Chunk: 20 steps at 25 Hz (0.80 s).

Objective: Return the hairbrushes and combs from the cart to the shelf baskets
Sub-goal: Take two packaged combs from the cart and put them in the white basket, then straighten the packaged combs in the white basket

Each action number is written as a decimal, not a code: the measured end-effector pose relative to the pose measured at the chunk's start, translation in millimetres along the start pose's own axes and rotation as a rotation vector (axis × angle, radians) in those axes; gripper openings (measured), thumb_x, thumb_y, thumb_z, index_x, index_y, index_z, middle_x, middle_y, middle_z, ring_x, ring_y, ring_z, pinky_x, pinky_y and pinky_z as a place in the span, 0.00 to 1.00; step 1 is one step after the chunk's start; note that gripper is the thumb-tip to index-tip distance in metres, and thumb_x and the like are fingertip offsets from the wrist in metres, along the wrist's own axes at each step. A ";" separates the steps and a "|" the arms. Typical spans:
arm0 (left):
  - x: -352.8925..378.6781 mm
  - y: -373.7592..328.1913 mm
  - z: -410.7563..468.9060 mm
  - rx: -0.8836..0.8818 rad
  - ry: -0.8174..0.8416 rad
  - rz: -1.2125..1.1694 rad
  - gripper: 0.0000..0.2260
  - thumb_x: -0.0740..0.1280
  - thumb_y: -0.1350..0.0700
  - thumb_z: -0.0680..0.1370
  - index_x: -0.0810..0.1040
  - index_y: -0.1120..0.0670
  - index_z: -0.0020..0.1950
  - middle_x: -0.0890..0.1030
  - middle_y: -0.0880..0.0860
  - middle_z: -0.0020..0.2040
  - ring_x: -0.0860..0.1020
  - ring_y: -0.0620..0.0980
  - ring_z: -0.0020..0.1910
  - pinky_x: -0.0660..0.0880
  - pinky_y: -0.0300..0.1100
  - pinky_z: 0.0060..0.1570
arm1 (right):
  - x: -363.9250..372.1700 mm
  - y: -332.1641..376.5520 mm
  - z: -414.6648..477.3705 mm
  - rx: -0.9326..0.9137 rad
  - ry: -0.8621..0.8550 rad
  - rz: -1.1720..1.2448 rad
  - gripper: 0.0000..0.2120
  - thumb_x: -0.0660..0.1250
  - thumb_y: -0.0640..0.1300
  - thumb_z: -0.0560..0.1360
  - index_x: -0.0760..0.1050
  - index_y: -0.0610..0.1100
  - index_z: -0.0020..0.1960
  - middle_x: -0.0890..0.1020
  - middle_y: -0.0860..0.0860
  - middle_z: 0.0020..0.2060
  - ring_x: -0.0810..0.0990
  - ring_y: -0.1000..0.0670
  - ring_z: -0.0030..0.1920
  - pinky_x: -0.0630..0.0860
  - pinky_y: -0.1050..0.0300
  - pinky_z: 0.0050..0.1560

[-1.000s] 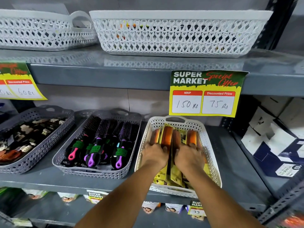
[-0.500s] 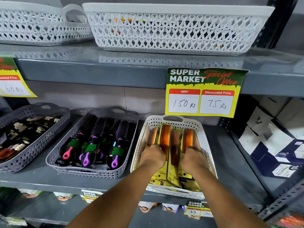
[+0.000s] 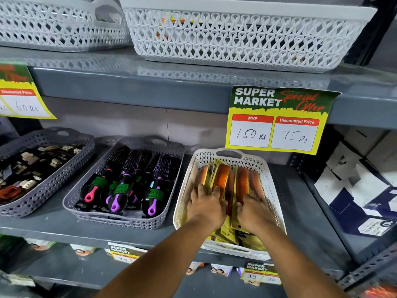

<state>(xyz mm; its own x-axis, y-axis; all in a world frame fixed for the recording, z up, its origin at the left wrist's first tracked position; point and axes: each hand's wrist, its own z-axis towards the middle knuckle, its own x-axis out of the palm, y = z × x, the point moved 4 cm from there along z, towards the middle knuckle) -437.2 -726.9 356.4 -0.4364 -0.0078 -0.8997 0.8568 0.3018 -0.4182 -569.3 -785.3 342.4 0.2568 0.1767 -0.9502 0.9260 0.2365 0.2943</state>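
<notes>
A cream basket (image 3: 269, 181) on the middle shelf holds several orange-brown combs (image 3: 222, 179) in yellow packets, standing on edge. My left hand (image 3: 207, 204) lies on the combs at the left of the basket, fingers spread over them. Pressed on the packets at the right is my right hand (image 3: 253, 208). To the left, a grey basket (image 3: 86, 191) holds several black hairbrushes (image 3: 126, 175) with pink and purple handles. No cart is in view.
Another grey basket (image 3: 53, 183) of hair clips sits far left. Two white baskets (image 3: 236, 39) stand on the shelf above. A yellow price card (image 3: 277, 121) hangs from that shelf's edge over the cream basket. White and blue boxes (image 3: 365, 190) are stacked at the right.
Both hands stayed in the cream basket, shifting over the combs; the left hand's fingers have spread forward along the packets. The camera has drifted slightly.
</notes>
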 end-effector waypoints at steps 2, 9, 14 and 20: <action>9.1 -2.0 -1.2 -0.059 0.087 -0.010 0.27 0.51 0.43 0.81 0.48 0.46 0.78 0.46 0.64 0.79 0.46 0.67 0.77 0.53 0.61 0.73 | 5.2 -1.5 0.8 -0.024 0.040 -0.039 0.23 0.51 0.53 0.79 0.63 0.43 0.70 0.56 0.46 0.76 0.48 0.42 0.76 0.54 0.38 0.73; 15.1 -15.4 -2.3 -0.247 0.105 -0.008 0.30 0.55 0.51 0.81 0.42 0.54 0.78 0.42 0.65 0.79 0.46 0.68 0.77 0.48 0.60 0.74 | 7.7 -14.3 -0.1 -0.065 0.163 -0.091 0.26 0.49 0.54 0.79 0.56 0.46 0.74 0.49 0.48 0.78 0.45 0.41 0.76 0.51 0.41 0.74; 5.3 -8.6 -6.7 -0.202 0.107 -0.088 0.32 0.50 0.41 0.81 0.41 0.53 0.78 0.45 0.65 0.79 0.52 0.67 0.76 0.56 0.59 0.73 | 4.4 -13.0 -13.9 -0.066 0.099 0.034 0.28 0.52 0.53 0.79 0.51 0.45 0.76 0.48 0.44 0.77 0.46 0.42 0.76 0.52 0.45 0.74; 3.2 12.5 -11.6 -0.154 0.159 -0.087 0.33 0.48 0.40 0.80 0.45 0.58 0.78 0.54 0.63 0.79 0.60 0.63 0.75 0.61 0.59 0.72 | 1.7 -13.5 -38.8 -0.046 0.091 -0.073 0.24 0.55 0.49 0.79 0.60 0.39 0.71 0.64 0.42 0.72 0.63 0.41 0.71 0.65 0.45 0.67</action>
<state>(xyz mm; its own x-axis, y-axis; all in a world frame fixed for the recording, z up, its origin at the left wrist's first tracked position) -431.0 -712.1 349.8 -0.5551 0.1064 -0.8249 0.7673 0.4485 -0.4584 -592.1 -751.1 340.8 0.1614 0.2431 -0.9565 0.9270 0.2951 0.2315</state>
